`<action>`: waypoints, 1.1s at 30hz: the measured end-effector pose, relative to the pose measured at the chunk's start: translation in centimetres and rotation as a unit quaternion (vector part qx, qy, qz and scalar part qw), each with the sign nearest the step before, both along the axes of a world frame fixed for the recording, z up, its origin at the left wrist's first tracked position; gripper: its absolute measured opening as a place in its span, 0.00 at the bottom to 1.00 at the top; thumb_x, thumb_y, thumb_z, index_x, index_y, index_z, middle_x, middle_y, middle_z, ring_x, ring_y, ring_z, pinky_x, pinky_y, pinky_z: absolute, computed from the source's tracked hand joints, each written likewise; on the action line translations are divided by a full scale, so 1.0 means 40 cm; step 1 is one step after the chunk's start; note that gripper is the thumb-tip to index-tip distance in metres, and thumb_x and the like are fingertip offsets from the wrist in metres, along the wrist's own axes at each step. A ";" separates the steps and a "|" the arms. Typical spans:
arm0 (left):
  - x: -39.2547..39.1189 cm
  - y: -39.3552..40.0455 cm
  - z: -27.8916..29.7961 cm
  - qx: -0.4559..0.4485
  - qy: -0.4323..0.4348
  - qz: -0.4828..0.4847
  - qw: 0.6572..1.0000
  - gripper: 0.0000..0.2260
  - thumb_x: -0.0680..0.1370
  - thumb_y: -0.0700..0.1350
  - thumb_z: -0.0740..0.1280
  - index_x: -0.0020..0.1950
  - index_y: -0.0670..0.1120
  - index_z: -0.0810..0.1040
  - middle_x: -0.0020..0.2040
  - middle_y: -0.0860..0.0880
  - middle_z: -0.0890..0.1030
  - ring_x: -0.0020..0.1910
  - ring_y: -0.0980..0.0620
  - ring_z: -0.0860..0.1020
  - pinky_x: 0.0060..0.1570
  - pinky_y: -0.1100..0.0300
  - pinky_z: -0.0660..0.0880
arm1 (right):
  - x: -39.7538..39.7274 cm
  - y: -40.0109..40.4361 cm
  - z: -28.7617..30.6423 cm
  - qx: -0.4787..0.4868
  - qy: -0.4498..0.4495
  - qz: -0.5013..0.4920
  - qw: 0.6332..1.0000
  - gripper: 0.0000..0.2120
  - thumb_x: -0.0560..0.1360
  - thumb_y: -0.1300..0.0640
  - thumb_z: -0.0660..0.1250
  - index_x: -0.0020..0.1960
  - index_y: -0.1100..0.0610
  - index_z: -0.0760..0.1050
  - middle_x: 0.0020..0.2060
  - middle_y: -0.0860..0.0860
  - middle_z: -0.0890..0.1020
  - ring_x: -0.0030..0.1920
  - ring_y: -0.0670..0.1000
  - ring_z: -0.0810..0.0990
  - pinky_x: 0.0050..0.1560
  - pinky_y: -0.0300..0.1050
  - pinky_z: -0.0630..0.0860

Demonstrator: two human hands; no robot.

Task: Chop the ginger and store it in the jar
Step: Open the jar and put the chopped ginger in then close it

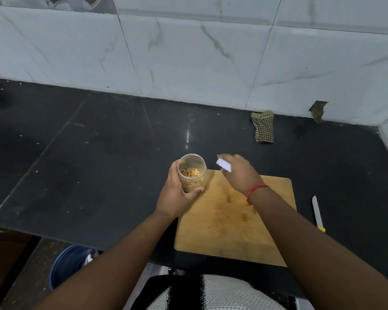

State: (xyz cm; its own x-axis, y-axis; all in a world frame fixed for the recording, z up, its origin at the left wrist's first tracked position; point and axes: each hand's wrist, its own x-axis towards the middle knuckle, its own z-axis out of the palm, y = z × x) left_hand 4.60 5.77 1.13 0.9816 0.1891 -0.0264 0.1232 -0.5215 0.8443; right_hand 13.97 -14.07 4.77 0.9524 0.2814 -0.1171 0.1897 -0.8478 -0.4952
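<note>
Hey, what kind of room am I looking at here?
Most likely a home kitchen. A wooden cutting board lies on a dark stone counter backed by marble-look wall tiles, with a knife beside the board and a clear jar of chopped ginger in the left hand.

The lower part of the jar [192,173] is covered by the left hand [177,195], so its base cannot be seen. A white lid [224,164] is partly hidden by the blurred fingers of the right hand [240,173]; its full shape cannot be told. The knife [318,214] handle is mostly lost in shadow at the right. A blue bucket [65,267] at lower left is partly hidden by the counter [76,153] and forearm. A dark shape at the upper left edge is cut off and unidentifiable.
</note>
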 end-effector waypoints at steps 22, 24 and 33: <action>-0.005 -0.007 0.004 -0.051 0.014 0.006 0.999 0.43 0.70 0.49 0.79 0.73 0.66 0.53 0.63 0.67 0.70 0.58 0.67 0.75 0.53 0.65 0.76 | -0.055 0.201 0.105 -0.086 -0.194 0.150 0.966 0.19 0.79 0.56 0.63 0.70 0.52 0.70 0.57 0.53 0.71 0.55 0.56 0.70 0.54 0.51 0.77; -0.004 -0.008 0.004 -0.056 0.014 0.007 0.998 0.42 0.70 0.48 0.79 0.74 0.63 0.55 0.62 0.66 0.71 0.55 0.66 0.77 0.51 0.64 0.77 | -0.051 0.208 0.115 -0.107 -0.188 0.177 0.960 0.23 0.76 0.60 0.67 0.70 0.52 0.70 0.59 0.53 0.71 0.57 0.56 0.70 0.54 0.49 0.77; 0.000 -0.010 0.012 -0.061 0.011 0.001 0.998 0.37 0.68 0.53 0.78 0.69 0.62 0.60 0.60 0.56 0.77 0.52 0.57 0.81 0.48 0.50 0.82 | -0.021 0.206 0.150 -0.186 -0.190 0.301 0.916 0.33 0.76 0.37 0.50 0.70 0.59 0.68 0.61 0.53 0.72 0.57 0.55 0.70 0.53 0.51 0.75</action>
